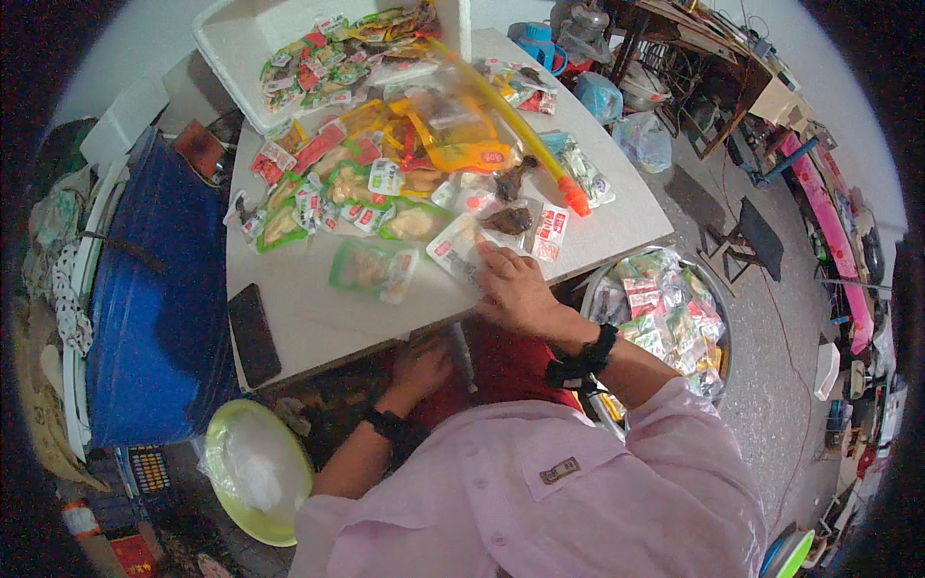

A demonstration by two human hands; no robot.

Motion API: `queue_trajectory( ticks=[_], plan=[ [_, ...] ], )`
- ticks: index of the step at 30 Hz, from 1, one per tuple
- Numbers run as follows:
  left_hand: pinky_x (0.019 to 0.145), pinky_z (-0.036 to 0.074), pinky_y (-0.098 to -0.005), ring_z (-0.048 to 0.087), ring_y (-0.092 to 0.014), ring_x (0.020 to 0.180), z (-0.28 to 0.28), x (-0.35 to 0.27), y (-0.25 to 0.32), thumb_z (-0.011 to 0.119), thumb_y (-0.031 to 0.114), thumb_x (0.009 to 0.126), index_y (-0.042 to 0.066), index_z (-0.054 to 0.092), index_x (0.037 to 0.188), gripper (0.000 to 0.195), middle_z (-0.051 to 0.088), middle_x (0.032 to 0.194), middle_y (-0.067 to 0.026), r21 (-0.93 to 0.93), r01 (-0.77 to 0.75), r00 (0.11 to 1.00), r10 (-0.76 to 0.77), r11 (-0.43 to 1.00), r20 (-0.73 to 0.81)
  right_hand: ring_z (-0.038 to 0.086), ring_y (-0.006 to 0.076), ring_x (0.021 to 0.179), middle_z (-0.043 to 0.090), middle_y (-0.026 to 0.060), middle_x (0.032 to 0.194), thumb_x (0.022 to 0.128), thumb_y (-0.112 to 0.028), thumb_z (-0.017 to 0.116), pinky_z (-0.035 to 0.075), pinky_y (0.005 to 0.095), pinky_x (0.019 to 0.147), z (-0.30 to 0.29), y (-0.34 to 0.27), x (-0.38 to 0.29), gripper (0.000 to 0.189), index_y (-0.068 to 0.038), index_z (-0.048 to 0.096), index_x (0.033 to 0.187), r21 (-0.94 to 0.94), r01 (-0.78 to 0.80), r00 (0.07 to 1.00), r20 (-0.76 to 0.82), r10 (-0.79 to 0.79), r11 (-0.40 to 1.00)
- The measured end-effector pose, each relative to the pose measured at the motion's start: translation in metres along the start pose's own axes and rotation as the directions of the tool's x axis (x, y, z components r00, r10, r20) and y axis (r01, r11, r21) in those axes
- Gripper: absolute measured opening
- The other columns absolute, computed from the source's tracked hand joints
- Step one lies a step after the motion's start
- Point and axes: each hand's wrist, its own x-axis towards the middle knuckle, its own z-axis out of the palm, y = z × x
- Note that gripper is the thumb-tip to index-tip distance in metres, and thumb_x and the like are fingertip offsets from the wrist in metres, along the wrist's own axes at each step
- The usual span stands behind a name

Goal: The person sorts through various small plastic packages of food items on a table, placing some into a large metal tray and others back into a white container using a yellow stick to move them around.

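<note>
My right hand [517, 285] is at the table's front edge, its fingers on the corner of a blurred, white-labelled plastic food packet [455, 249]. Below the tabletop, in shadow over my lap, is my left hand [426, 365]; its fingers are too dim to make out. A green-edged clear packet [373, 269], also blurred, is to the left of the one at my right hand. Behind them is a pile of sealed snack packets, among them a large orange-edged pouch [462, 137] and a packet of dark food [509, 219]. A yellow tube with an orange end [531, 137] slants across the pile.
A white foam box [231, 68] with more packets stands at the table's back. A dark phone [254, 336] lies at the left corner. Right of my legs, a metal basin [592, 296] holds packets. A yellow-green basin [300, 506] and a blue tub [137, 303] are left.
</note>
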Motion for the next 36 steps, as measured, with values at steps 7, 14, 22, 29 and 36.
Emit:
queue_trajectory(
  ticks=[7,14,22,29,36],
  plan=[
    [0.083,0.035,-0.0460,0.046,-0.029,0.100,0.006,0.000,-0.008,0.050,0.024,0.071,0.011,0.054,0.097,0.030,0.051,0.107,-0.0085,0.041,-0.014,0.999,0.013,0.999,0.029,0.039,0.0334,0.106,0.034,0.0155,0.123,0.060,-0.015,0.061,0.035,0.0431,0.083,0.004,0.024,0.009,0.036,-0.004,0.050,0.093,0.172,0.222,0.971,0.051,-0.233,0.960],
    [0.088,0.032,-0.0437,0.042,-0.029,0.105,-0.006,-0.001,0.003,0.049,0.026,0.073,0.011,0.053,0.100,0.031,0.048,0.111,-0.0109,0.081,0.048,0.993,-0.056,0.996,0.105,0.043,0.0328,0.101,0.040,0.0178,0.118,0.061,-0.010,0.060,0.037,0.0384,0.083,0.012,0.032,0.040,0.036,-0.003,0.051,0.095,0.281,0.243,0.965,0.027,-0.260,0.928],
    [0.083,0.037,-0.0447,0.042,-0.030,0.104,-0.009,-0.002,0.002,0.046,0.026,0.075,0.010,0.052,0.101,0.032,0.049,0.109,-0.0112,0.170,0.005,0.995,-0.022,0.985,0.100,0.050,0.0296,0.090,0.051,0.0184,0.098,0.067,-0.017,0.055,0.041,0.0376,0.074,0.011,0.019,0.081,0.024,-0.004,0.054,0.088,0.393,-0.112,0.970,0.242,0.015,0.913],
    [0.077,0.040,-0.0436,0.048,-0.031,0.095,-0.007,-0.001,-0.002,0.043,0.025,0.076,0.009,0.052,0.097,0.029,0.052,0.103,-0.0124,0.141,-0.023,0.988,0.001,0.990,0.157,0.051,0.0288,0.090,0.051,0.0144,0.099,0.072,-0.026,0.053,0.042,0.0400,0.073,-0.002,0.072,0.128,0.033,-0.007,0.050,0.099,-0.103,-0.307,0.951,0.011,0.309,0.946],
    [0.078,0.040,-0.0408,0.050,-0.028,0.092,-0.020,0.006,0.007,0.043,0.024,0.075,0.007,0.055,0.090,0.026,0.053,0.099,-0.0104,0.071,-0.026,0.965,0.007,0.997,0.261,0.055,0.0291,0.081,0.057,0.0127,0.087,0.070,-0.024,0.052,0.040,0.0445,0.071,0.011,0.095,0.135,0.031,-0.008,0.053,0.097,-0.146,-0.261,0.962,-0.126,0.244,0.954]
  ],
)
